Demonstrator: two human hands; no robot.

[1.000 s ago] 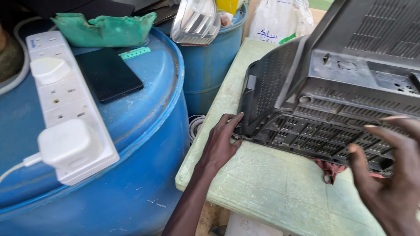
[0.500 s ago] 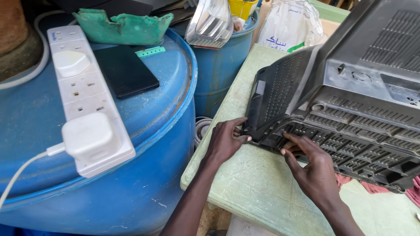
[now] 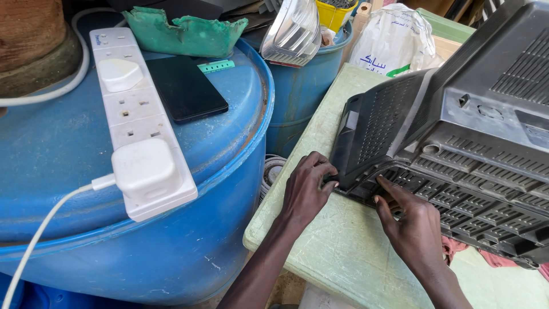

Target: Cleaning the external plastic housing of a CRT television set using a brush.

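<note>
The big grey television casing [image 3: 457,143] lies tilted on the pale green bench [image 3: 331,252], and it is better to keep the left hand [image 3: 306,191], curled on its lower corner, firm while the right hand [image 3: 414,229], fingers spread flat, presses evenly on the vent grille

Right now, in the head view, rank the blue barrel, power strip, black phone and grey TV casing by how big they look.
1. blue barrel
2. grey TV casing, cut off by the frame, so the order against the barrel is unsure
3. power strip
4. black phone
</note>
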